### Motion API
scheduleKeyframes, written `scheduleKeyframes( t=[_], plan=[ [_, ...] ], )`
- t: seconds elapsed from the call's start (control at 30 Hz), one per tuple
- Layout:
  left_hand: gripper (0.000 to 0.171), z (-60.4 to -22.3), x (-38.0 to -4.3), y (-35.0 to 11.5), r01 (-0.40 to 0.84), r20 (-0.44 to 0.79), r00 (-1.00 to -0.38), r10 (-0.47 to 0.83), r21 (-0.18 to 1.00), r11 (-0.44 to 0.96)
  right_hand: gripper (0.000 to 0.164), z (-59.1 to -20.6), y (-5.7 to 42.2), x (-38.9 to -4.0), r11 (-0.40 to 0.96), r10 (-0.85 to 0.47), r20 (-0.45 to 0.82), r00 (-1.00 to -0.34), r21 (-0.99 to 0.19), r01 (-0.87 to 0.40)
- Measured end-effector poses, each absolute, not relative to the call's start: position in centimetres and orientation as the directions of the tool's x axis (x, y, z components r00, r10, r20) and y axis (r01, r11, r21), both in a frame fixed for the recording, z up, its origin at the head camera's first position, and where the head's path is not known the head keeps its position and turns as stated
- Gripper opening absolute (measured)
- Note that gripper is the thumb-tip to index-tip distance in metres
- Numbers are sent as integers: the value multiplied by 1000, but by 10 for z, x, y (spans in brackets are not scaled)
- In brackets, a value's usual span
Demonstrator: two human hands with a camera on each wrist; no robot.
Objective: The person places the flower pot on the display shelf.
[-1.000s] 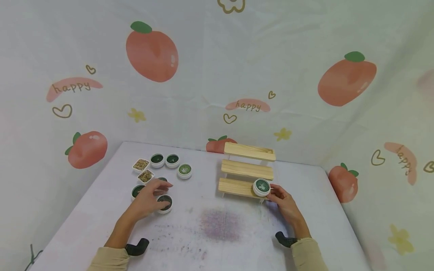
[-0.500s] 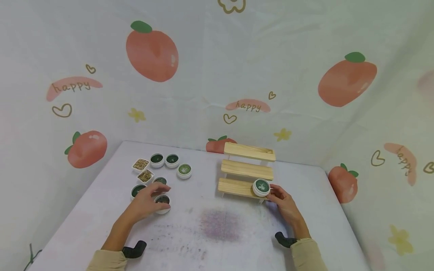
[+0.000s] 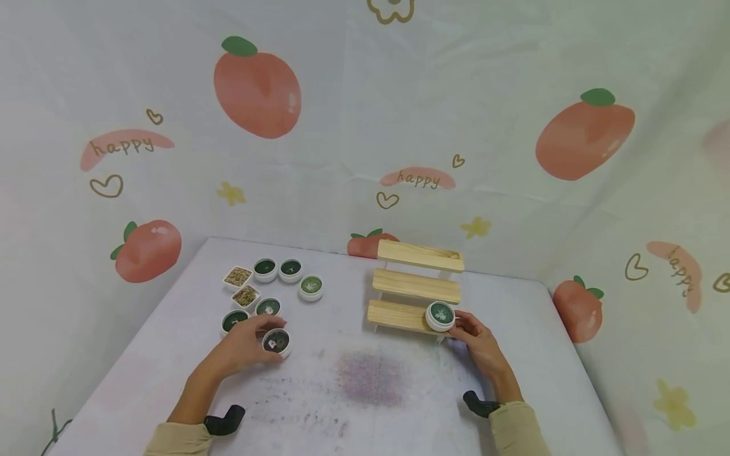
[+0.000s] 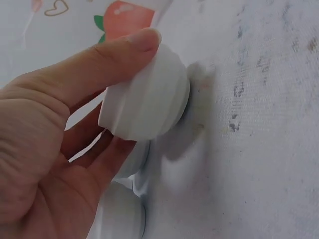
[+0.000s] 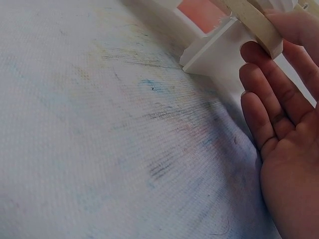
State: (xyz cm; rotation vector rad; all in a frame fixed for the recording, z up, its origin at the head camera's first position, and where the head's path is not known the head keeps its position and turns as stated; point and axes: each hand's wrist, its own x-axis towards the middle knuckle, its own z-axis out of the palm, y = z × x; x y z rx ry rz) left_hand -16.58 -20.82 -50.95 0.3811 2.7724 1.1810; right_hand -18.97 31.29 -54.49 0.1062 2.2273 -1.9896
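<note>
My left hand [image 3: 246,345] grips a small round white bowl [image 3: 276,342] with a dark filling and a pale mark on top. In the left wrist view the thumb lies along the side of this ribbed bowl [image 4: 149,99], fingers opposite; whether its base touches the table is unclear. At the right end of the lowest wooden shelf [image 3: 396,314] sits another white bowl [image 3: 441,315], green inside. My right hand [image 3: 481,345] holds that bowl's right side with thumb and forefinger. In the right wrist view the other fingers [image 5: 264,84] lie near the shelf's end, and the bowl is mostly cut off.
Behind the left hand stand more round bowls, including a light green one [image 3: 310,287] and a dark one [image 3: 268,308]. Two square dishes [image 3: 237,277] hold dried bits. The rack's middle shelf [image 3: 416,286] and top shelf [image 3: 421,254] rise behind the lowest one, near the printed cloth wall.
The left hand has shifted slightly down and closed around the dark-filled bowl, uncovering the bowl behind it. The right hand and its bowl have stayed in place.
</note>
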Motion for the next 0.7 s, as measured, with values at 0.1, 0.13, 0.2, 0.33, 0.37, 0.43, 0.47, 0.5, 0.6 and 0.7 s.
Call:
scheduleKeyframes(
  t=[0.1, 0.13, 0.2, 0.33, 0.37, 0.43, 0.47, 0.5, 0.6, 0.7],
  plan=[
    [65, -508, -167, -208, 147, -40, -966, 256, 728, 669, 35, -547, 314, -190, 112, -52, -155, -987, -983, 148],
    [64, -507, -167, -207, 134, -48, -968, 246, 729, 671, 36, -547, 314, -190, 116, -53, -152, -987, -983, 145],
    [62, -505, -167, -205, 123, -50, -971, 234, 734, 668, 37, -548, 314, -190, 120, -51, -151, -987, -982, 144],
    [58, -500, -169, -200, 139, -2, -977, 215, 758, 637, 42, -548, 314, -192, 136, -45, -157, -987, -979, 149],
    [57, -499, -170, -199, 148, 16, -977, 213, 766, 625, 43, -549, 314, -192, 135, -43, -161, -986, -979, 154],
    [55, -497, -173, -197, 169, 53, -977, 207, 783, 598, 44, -548, 314, -192, 139, -43, -170, -985, -977, 162],
    [55, -496, -174, -196, 176, 68, -977, 202, 793, 583, 45, -548, 314, -192, 137, -42, -174, -984, -976, 166],
    [55, -495, -176, -196, 180, 77, -977, 200, 801, 571, 45, -548, 314, -192, 136, -41, -178, -983, -976, 171],
    [56, -492, -181, -193, 195, 100, -974, 203, 829, 525, 45, -547, 314, -192, 126, -41, -178, -983, -977, 172],
    [56, -489, -187, -188, 202, 114, -972, 205, 849, 487, 43, -547, 314, -192, 121, -39, -176, -984, -978, 170]
  ],
)
